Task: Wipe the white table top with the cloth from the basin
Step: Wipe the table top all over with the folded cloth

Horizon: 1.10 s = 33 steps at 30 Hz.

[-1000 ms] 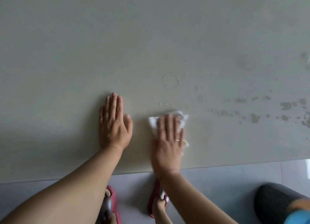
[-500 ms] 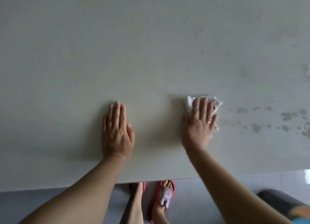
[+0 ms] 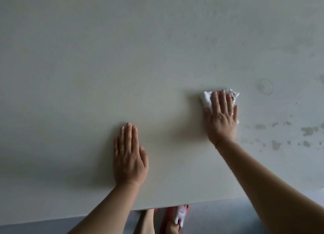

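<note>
Pressing flat on the cloth, the right hand has its fingers straight and together, pinning the crumpled white wad to the table top right of centre, well in from the near edge; nothing is gripped, the cloth only lies under palm and fingers. The left hand lies open and flat on the bare surface closer to the near edge, holding nothing, and looks to serve as a brace. Toward the right edge sit dull patches, with a faint ring mark near the cloth on its right. To wipe well, I judge the hand should bear down evenly and sweep in overlapping passes toward those patches, the cloth bunched fully under the fingers so it cannot slip out
</note>
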Motion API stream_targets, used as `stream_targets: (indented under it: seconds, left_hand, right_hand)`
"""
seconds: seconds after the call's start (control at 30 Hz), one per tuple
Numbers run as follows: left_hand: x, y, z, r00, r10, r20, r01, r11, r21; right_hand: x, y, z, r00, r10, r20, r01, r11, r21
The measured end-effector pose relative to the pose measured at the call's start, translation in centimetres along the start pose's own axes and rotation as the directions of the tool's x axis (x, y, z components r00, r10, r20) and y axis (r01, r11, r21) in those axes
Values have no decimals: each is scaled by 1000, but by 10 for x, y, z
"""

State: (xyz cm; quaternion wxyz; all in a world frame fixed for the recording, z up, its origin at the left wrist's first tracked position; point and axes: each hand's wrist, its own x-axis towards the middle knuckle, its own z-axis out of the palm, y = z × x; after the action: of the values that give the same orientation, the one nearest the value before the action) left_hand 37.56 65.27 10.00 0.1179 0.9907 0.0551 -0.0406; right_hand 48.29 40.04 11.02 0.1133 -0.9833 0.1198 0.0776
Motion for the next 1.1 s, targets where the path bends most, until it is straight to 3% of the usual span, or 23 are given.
stream_targets:
  seconds: [0.07,0.13,0.23,0.3,0.37,0.43,0.5,0.57,0.63,0.7,0.77,0.83,0.97,1.03,1.1]
  left_hand:
    - [-1,1,0,1000,-7,12,7,1000,9]
    - [-1,1,-1,1000,-8,24,8,1000,13]
    - [-2,0,0,1000,0,31,-1,1000,22]
    - [-2,0,0,999,15,34,-16,999,34]
    - [-2,-1,-1,999,13,41,-14,1000,22]
    - [-2,-1,-1,999,8,46,-8,1000,14]
    - [-3,-2,0,999,10,42,-10,1000,8]
    - [-2,-2,1,999,11,36,-12,1000,2]
    - [-2,-1,3,1000,7,25,-7,1000,3]
    - [-3,-1,3,1000,8,26,-8,1000,-3]
    - [-4,-1,4,999,4,34,-4,1000,-10]
    - [-3,-1,3,999,-7,41,8,1000,-11]
    - [0,1,-3,999,3,49,0,999,-42]
    - [8,2,-9,999,26,45,-22,998,-67]
    - [32,6,-16,1000,23,18,-22,997,-75]
  right_hand:
    - [-4,-25,6,990,142,-21,-141,990,23]
    - [-20,-67,19,993,121,-10,-121,992,42]
    - [-61,-131,41,989,-139,44,137,989,57]
    - [-76,-147,44,943,-318,99,315,948,44]
    - [-63,-130,40,858,-501,111,499,865,45]
    - [-36,-95,31,814,-568,122,572,820,9]
    - [-3,-59,19,906,-413,94,416,909,-16]
    - [21,-37,9,989,-144,24,144,989,-17]
    - [33,-42,8,994,111,-18,-110,994,25]
    - [35,-74,15,965,260,-35,-257,964,71]
    - [22,-118,27,988,151,-18,-149,986,74]
    - [0,-158,37,990,-141,16,140,987,77]
    - [12,-147,29,810,-578,101,576,816,56]
    - [42,-112,19,783,-610,120,611,791,31]
    - [75,-73,6,899,-431,74,432,902,7]
